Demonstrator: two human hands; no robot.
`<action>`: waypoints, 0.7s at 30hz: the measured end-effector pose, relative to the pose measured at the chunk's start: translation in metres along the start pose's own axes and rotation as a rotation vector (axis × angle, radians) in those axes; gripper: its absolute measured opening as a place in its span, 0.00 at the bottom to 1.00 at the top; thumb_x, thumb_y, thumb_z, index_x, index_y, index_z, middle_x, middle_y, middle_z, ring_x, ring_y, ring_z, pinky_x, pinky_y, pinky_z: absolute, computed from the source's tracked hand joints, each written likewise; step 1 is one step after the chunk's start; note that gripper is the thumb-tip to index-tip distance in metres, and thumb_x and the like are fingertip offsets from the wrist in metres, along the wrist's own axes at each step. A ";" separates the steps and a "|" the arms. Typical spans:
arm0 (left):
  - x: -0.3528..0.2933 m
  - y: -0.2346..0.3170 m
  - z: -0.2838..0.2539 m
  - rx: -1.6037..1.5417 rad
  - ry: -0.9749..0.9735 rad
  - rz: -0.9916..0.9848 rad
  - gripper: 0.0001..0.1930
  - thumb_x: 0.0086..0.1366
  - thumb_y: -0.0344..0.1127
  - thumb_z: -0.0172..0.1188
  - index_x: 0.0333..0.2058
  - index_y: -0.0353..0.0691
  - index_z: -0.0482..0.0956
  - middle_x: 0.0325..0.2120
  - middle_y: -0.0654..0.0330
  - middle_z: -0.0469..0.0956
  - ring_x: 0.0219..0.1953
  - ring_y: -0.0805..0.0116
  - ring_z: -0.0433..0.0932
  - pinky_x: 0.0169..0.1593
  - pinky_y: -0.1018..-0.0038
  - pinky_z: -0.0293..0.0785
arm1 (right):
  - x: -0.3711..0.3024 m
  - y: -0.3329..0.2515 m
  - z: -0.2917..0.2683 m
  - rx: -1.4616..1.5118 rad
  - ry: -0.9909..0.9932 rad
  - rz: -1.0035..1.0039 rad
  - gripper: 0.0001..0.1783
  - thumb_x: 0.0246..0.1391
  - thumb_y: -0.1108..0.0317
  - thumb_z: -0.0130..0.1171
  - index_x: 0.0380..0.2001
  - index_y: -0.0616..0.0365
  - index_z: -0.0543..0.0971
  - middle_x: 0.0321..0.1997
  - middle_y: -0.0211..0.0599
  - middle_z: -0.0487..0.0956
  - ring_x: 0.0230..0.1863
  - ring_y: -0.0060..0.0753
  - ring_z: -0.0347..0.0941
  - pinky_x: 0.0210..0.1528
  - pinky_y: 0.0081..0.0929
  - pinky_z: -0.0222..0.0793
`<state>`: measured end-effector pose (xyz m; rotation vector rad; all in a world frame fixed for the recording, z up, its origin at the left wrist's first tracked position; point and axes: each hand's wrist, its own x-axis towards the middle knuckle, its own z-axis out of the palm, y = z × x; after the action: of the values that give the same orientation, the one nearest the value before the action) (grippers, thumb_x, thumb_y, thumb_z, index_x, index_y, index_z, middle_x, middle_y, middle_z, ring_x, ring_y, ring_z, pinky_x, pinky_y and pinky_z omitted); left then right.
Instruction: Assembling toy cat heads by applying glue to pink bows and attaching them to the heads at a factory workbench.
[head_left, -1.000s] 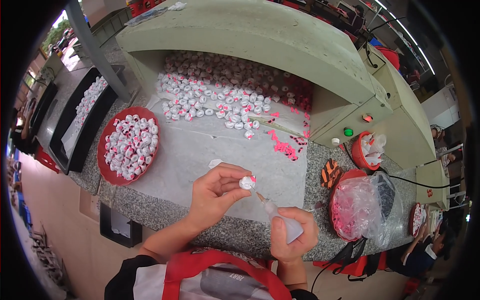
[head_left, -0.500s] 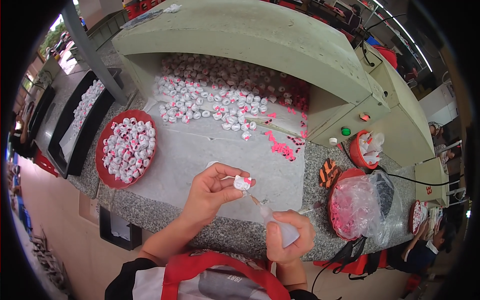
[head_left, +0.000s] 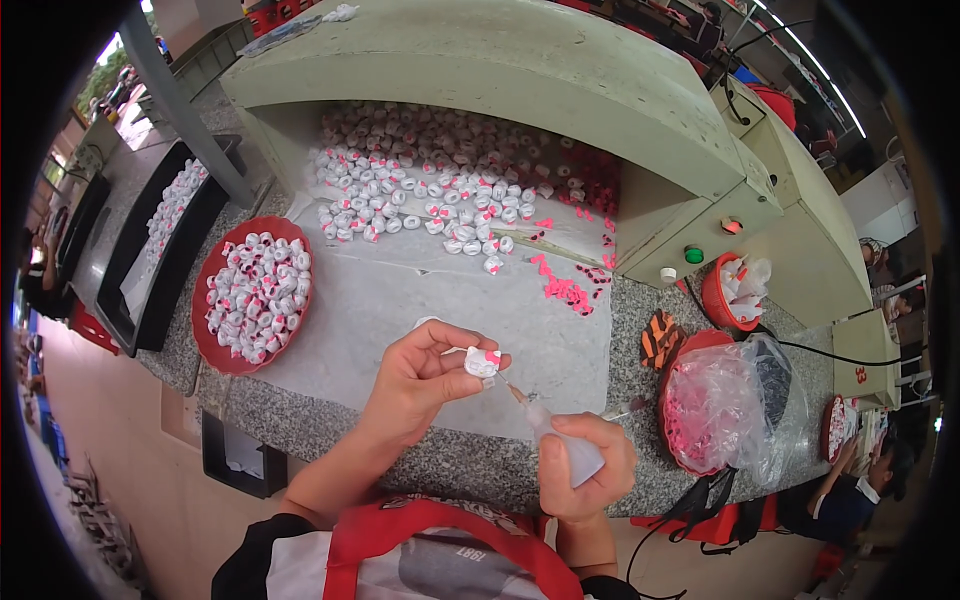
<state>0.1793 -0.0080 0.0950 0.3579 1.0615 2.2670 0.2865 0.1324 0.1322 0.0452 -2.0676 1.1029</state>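
Pinched in your left hand point(head_left: 415, 375) grip, the small white figure point(head_left: 482, 362) sits at ten o'clock from your right hand point(head_left: 585, 470), which squeezes a soft bottle point(head_left: 562, 443) whose nozzle, long axis aimed that way, nearly touches it

The table point(head_left: 470, 465) is speckled grey stone, rough-looking, with a pale matt sheet point(head_left: 400, 300) laid over it. The squeeze bottle point(head_left: 568, 448) is soft, cloudy plastic. The small figure point(head_left: 482, 362) looks smooth glossy plastic. The bag point(head_left: 735, 385) is thin, shiny, crinkled film.
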 end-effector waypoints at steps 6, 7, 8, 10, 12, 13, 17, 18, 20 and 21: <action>0.002 -0.001 0.002 -0.003 -0.004 -0.019 0.16 0.48 0.18 0.58 0.37 0.35 0.69 0.39 0.54 0.72 0.44 0.60 0.73 0.51 0.64 0.67 | -0.001 -0.004 0.002 0.012 0.014 0.084 0.09 0.39 0.71 0.57 0.26 0.63 0.74 0.20 0.39 0.75 0.18 0.26 0.70 0.22 0.20 0.65; 0.003 -0.001 0.002 -0.003 -0.001 -0.024 0.16 0.48 0.18 0.57 0.38 0.34 0.69 0.39 0.54 0.72 0.44 0.60 0.73 0.51 0.64 0.67 | -0.001 -0.003 0.004 0.018 0.007 0.138 0.09 0.40 0.71 0.56 0.27 0.64 0.74 0.20 0.38 0.75 0.18 0.25 0.70 0.22 0.19 0.65; 0.003 -0.002 0.000 -0.010 -0.012 -0.033 0.16 0.48 0.18 0.57 0.38 0.34 0.69 0.39 0.54 0.72 0.44 0.60 0.73 0.51 0.64 0.67 | -0.001 -0.002 0.004 0.022 0.001 0.193 0.09 0.41 0.71 0.56 0.27 0.64 0.74 0.20 0.38 0.75 0.18 0.24 0.70 0.21 0.19 0.65; 0.004 -0.002 -0.006 0.030 0.048 0.005 0.16 0.48 0.18 0.57 0.38 0.33 0.69 0.38 0.55 0.72 0.44 0.60 0.73 0.51 0.65 0.67 | -0.002 0.003 0.003 0.200 0.067 0.511 0.09 0.41 0.72 0.55 0.28 0.65 0.74 0.20 0.37 0.74 0.18 0.24 0.70 0.21 0.18 0.65; 0.007 -0.005 -0.011 0.012 0.061 -0.004 0.15 0.48 0.18 0.56 0.37 0.33 0.69 0.38 0.55 0.72 0.43 0.61 0.73 0.50 0.65 0.68 | -0.004 0.027 -0.003 0.448 0.105 0.900 0.08 0.43 0.75 0.53 0.30 0.63 0.71 0.23 0.35 0.74 0.18 0.22 0.69 0.19 0.15 0.64; 0.007 -0.007 -0.014 0.009 0.094 -0.009 0.15 0.48 0.18 0.56 0.37 0.33 0.69 0.37 0.55 0.73 0.43 0.61 0.73 0.50 0.65 0.68 | -0.007 0.049 -0.003 0.480 0.177 0.937 0.10 0.42 0.76 0.53 0.31 0.62 0.69 0.25 0.36 0.74 0.19 0.22 0.69 0.20 0.16 0.65; 0.008 -0.013 -0.010 0.028 0.054 -0.058 0.14 0.48 0.18 0.56 0.36 0.33 0.69 0.36 0.56 0.73 0.41 0.64 0.73 0.51 0.65 0.68 | -0.025 0.177 -0.012 0.097 0.154 0.884 0.14 0.38 0.74 0.58 0.30 0.60 0.66 0.31 0.41 0.75 0.30 0.30 0.74 0.29 0.23 0.68; 0.007 -0.012 -0.007 0.046 0.056 -0.066 0.14 0.48 0.18 0.56 0.36 0.33 0.70 0.36 0.56 0.73 0.41 0.65 0.73 0.50 0.65 0.68 | -0.017 0.196 -0.012 -0.134 0.112 0.834 0.17 0.36 0.70 0.61 0.32 0.60 0.69 0.30 0.43 0.76 0.31 0.35 0.75 0.32 0.27 0.69; 0.004 -0.012 -0.008 0.067 0.064 -0.067 0.14 0.48 0.17 0.56 0.36 0.33 0.70 0.36 0.57 0.73 0.40 0.66 0.73 0.50 0.64 0.68 | 0.015 0.195 -0.011 -0.363 -0.043 0.788 0.18 0.36 0.66 0.62 0.33 0.59 0.71 0.30 0.45 0.76 0.32 0.40 0.75 0.33 0.30 0.69; 0.003 -0.013 -0.009 0.075 0.091 -0.058 0.14 0.48 0.17 0.56 0.35 0.34 0.70 0.36 0.57 0.72 0.40 0.66 0.73 0.50 0.65 0.68 | 0.026 0.195 -0.010 -0.590 -0.198 0.734 0.21 0.35 0.62 0.63 0.34 0.59 0.74 0.30 0.46 0.77 0.33 0.44 0.75 0.34 0.34 0.68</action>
<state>0.1777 -0.0049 0.0796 0.2536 1.1905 2.2141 0.2035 0.2693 0.0179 -0.9946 -2.5937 0.8453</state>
